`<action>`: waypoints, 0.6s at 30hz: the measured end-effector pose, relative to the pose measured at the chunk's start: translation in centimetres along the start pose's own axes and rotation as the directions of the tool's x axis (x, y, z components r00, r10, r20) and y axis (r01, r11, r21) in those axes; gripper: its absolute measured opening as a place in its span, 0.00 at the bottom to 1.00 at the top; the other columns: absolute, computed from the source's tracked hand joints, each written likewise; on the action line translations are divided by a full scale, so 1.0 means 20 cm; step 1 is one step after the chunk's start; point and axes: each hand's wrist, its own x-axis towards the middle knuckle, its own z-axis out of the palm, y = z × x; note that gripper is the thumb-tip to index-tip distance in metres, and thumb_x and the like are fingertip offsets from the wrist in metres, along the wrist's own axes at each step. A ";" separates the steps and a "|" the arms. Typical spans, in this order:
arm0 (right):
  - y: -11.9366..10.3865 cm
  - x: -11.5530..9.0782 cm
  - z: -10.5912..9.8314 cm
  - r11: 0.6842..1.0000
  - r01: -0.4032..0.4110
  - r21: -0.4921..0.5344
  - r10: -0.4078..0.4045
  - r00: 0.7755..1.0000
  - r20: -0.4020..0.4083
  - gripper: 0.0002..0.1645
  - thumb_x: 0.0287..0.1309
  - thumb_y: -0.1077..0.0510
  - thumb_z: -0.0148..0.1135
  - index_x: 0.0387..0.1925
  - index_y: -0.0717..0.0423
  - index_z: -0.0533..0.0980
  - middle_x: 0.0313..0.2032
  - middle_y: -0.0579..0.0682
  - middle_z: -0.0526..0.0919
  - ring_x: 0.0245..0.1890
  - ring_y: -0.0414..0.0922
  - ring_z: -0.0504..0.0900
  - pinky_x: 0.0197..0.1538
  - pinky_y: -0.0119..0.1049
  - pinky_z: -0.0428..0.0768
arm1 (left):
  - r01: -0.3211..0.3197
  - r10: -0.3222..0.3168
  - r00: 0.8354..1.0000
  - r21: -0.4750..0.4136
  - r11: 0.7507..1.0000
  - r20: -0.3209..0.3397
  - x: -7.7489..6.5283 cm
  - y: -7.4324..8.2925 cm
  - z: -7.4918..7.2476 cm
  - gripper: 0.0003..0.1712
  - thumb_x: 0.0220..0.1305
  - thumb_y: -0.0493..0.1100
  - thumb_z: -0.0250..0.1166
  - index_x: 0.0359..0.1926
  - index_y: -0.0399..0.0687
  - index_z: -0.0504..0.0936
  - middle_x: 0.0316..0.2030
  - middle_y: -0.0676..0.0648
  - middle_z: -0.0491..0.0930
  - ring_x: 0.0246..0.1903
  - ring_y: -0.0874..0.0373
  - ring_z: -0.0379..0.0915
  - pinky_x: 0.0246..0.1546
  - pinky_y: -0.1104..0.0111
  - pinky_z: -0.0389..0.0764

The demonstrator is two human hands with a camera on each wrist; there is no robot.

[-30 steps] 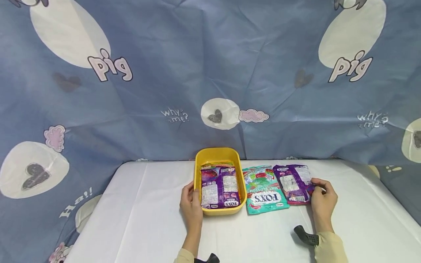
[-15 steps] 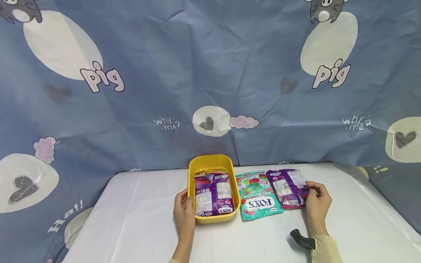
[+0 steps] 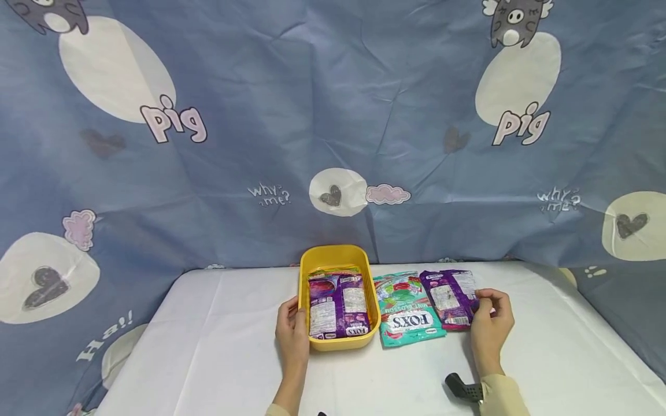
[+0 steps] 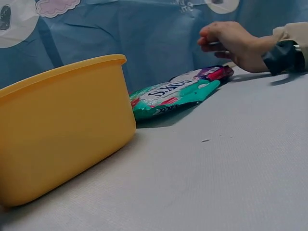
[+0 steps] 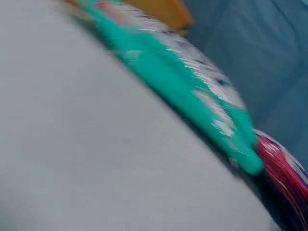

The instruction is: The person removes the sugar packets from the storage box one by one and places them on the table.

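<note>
My left hand (image 3: 292,335) grips the left wall of a yellow plastic tub (image 3: 346,345), with the thumb toward the tub's near corner. Inside it lies a purple candy bag (image 3: 340,306) on top of other bags, back side up. Just right of the tub, a teal Fox's candy bag (image 3: 411,318) lies flat. A second purple candy bag (image 3: 442,294) lies beside that, its right edge partly hidden by my right hand (image 3: 491,326). That hand's fingers are bent at the edge; in the left wrist view they appear above the bag, so a hold is unclear.
A white-covered table (image 3: 234,346) carries everything. Behind it hangs a blue printed cloth (image 3: 260,144), close to the tub's far side. A black strap piece (image 3: 463,388) sticks out from the right wrist. The right wrist view is blurred.
The right hand has shifted slightly left over the purple bag's right edge. The left hand stays on the tub. The head view has tilted and turned a little; the bags lie much the same.
</note>
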 end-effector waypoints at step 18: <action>-0.05 -0.21 0.15 0.914 -0.245 0.323 0.064 0.874 0.482 0.16 0.67 0.68 0.45 0.53 0.73 0.65 0.49 0.59 0.77 0.50 0.43 0.80 0.47 0.32 0.81 | -0.021 0.022 0.999 0.009 1.000 -0.038 0.00 0.00 0.01 0.17 0.63 0.36 0.53 0.53 0.46 0.76 0.47 0.46 0.78 0.45 0.58 0.75 0.43 0.80 0.75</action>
